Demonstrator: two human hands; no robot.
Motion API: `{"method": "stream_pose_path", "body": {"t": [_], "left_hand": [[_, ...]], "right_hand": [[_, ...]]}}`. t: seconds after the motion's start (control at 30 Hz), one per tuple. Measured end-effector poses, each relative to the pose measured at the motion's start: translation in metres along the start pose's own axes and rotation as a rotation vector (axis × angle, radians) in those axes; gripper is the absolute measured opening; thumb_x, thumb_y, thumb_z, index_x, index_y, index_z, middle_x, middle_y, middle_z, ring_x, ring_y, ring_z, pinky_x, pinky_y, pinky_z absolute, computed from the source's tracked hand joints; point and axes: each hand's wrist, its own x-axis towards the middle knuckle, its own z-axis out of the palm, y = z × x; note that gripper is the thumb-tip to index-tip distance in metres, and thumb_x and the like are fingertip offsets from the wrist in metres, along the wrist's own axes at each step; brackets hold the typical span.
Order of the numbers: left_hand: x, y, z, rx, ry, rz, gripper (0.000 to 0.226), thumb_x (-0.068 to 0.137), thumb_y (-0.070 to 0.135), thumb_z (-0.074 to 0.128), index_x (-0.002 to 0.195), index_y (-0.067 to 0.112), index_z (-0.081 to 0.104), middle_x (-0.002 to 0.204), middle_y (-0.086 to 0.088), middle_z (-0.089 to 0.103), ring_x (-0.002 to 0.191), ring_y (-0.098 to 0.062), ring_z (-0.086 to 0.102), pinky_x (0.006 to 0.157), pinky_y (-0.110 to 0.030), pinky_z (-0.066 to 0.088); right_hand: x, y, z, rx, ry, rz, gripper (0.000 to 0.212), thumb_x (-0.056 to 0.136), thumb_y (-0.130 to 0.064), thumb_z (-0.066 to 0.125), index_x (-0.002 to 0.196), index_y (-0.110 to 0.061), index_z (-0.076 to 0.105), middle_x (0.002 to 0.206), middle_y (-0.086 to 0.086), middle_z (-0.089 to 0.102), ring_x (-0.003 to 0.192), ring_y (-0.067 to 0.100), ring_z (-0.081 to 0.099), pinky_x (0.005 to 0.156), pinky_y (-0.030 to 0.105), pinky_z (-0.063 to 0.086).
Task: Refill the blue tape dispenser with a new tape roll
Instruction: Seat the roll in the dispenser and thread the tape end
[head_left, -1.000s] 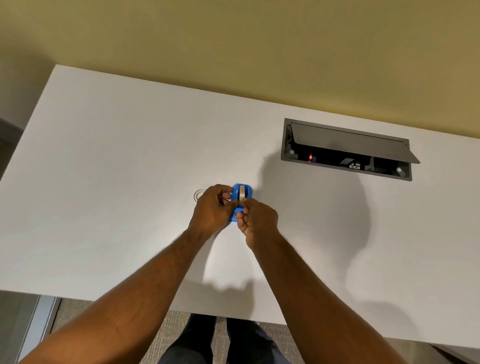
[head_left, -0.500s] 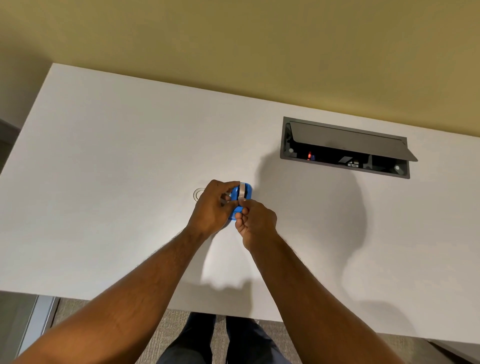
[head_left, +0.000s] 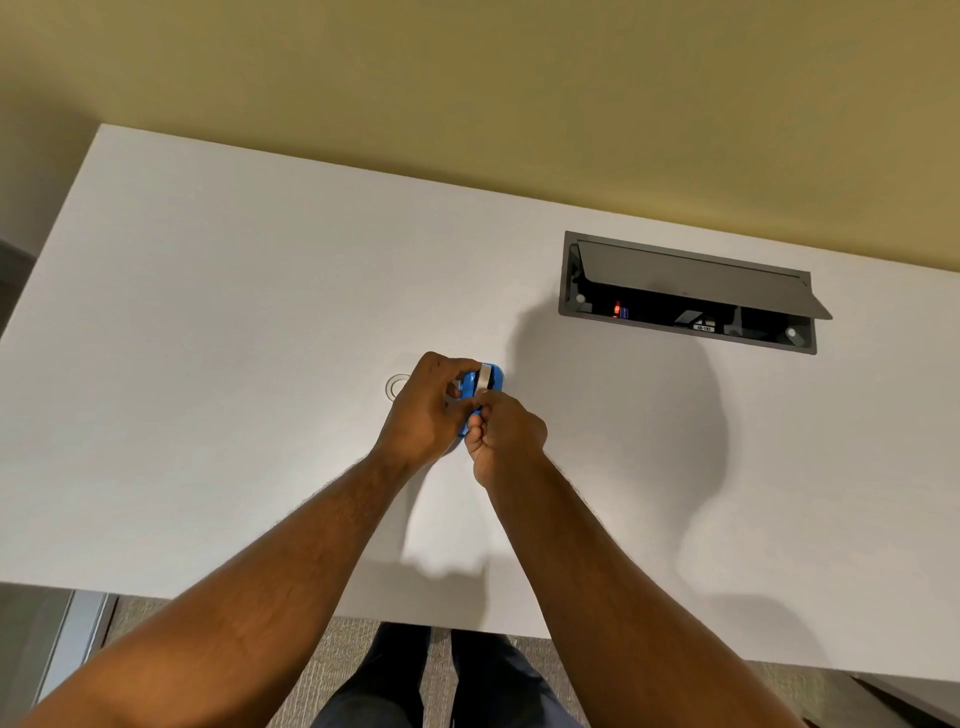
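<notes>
The blue tape dispenser (head_left: 492, 378) is held just above the white table (head_left: 208, 364) near its middle. A pale tape roll (head_left: 485, 375) shows in the dispenser's top slot. My left hand (head_left: 423, 410) wraps the dispenser from the left. My right hand (head_left: 506, 434) pinches at the dispenser's near end, fingers closed; whether they hold the tape's end or the blue body I cannot tell. Most of the dispenser is hidden by both hands.
A clear ring-shaped tape core (head_left: 397, 387) lies on the table just left of my left hand. A grey recessed cable box (head_left: 685, 291) with its lid raised sits at the back right. The table's near edge runs below my forearms.
Both hands and the dispenser stay in nearly the same spot; the fingers have shifted only slightly around the dispenser.
</notes>
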Motion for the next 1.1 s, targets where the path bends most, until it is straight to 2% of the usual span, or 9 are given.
{"method": "stream_pose_path", "body": {"t": [0.23,0.43,0.67,0.73,0.8,0.87,0.97,1.03,1.1], "left_hand": [[0.001,-0.002,-0.003,0.039,-0.071,0.043,0.051,0.095,0.023,0.066,0.144,0.029,0.052,0.121,0.002,0.054,0.106,-0.013,0.057,0.093,-0.021,0.047],[0.002,-0.002,-0.004,0.087,-0.089,0.087,0.042,0.092,0.026,0.064,0.134,0.022,0.062,0.113,-0.001,0.053,0.1,-0.017,0.057,0.086,-0.027,0.05],[0.001,0.001,-0.004,0.085,-0.108,0.055,0.055,0.084,0.045,0.056,0.133,0.021,0.061,0.113,-0.002,0.054,0.1,-0.017,0.057,0.086,-0.026,0.052],[0.001,0.0,-0.004,0.088,-0.119,0.052,0.051,0.086,0.04,0.057,0.135,0.023,0.06,0.113,0.0,0.053,0.1,-0.016,0.056,0.086,-0.025,0.051],[0.001,-0.004,-0.003,0.097,-0.13,0.046,0.047,0.091,0.025,0.061,0.138,0.024,0.058,0.114,0.001,0.053,0.099,-0.016,0.057,0.086,-0.027,0.054],[0.002,-0.007,-0.002,0.119,-0.141,0.038,0.049,0.093,0.014,0.063,0.141,0.025,0.056,0.114,0.0,0.053,0.098,-0.016,0.057,0.086,-0.028,0.054],[0.004,-0.007,-0.003,0.15,-0.146,0.051,0.05,0.094,0.01,0.062,0.142,0.022,0.055,0.115,-0.004,0.056,0.098,-0.018,0.057,0.088,-0.031,0.054],[0.006,-0.005,-0.006,0.157,-0.158,0.08,0.049,0.091,0.012,0.063,0.139,0.018,0.057,0.116,-0.007,0.057,0.1,-0.021,0.059,0.089,-0.034,0.055],[0.01,-0.003,-0.009,0.165,-0.174,0.103,0.047,0.088,0.012,0.067,0.135,0.015,0.059,0.118,-0.008,0.058,0.102,-0.023,0.06,0.089,-0.035,0.055]], "right_hand": [[0.004,0.003,-0.005,-0.034,0.02,-0.029,0.013,0.093,-0.011,0.066,0.082,-0.006,0.061,0.06,0.008,0.058,0.042,0.012,0.052,0.046,0.02,0.049],[0.004,0.009,-0.011,-0.044,-0.006,-0.015,0.017,0.093,-0.01,0.067,0.077,-0.006,0.061,0.039,0.002,0.057,0.03,0.01,0.051,0.038,0.016,0.048],[0.002,0.016,-0.012,-0.11,0.021,-0.054,0.019,0.09,-0.017,0.072,0.078,-0.005,0.064,0.043,0.003,0.063,0.036,0.012,0.06,0.048,0.02,0.055],[0.003,0.018,-0.014,-0.138,-0.004,-0.065,0.018,0.094,-0.017,0.068,0.081,-0.005,0.065,0.045,0.001,0.065,0.04,0.012,0.066,0.05,0.021,0.058],[0.004,0.019,-0.015,-0.119,-0.021,-0.063,0.019,0.097,-0.017,0.064,0.083,-0.006,0.064,0.048,0.0,0.069,0.046,0.012,0.07,0.055,0.022,0.06],[0.003,0.019,-0.016,-0.158,-0.022,-0.075,0.021,0.098,-0.02,0.063,0.08,-0.008,0.061,0.052,0.003,0.072,0.059,0.017,0.075,0.071,0.027,0.061],[0.005,0.02,-0.015,-0.183,0.003,-0.132,0.013,0.098,-0.01,0.059,0.086,-0.007,0.061,0.094,0.017,0.075,0.094,0.028,0.074,0.085,0.034,0.06],[0.005,0.021,-0.014,-0.237,0.066,-0.171,0.015,0.099,-0.014,0.06,0.099,0.0,0.064,0.109,0.023,0.073,0.099,0.029,0.073,0.085,0.026,0.058],[0.005,0.022,-0.014,-0.273,0.127,-0.216,0.029,0.1,-0.023,0.06,0.112,0.003,0.065,0.111,0.019,0.074,0.092,0.021,0.072,0.068,0.007,0.052]]}}
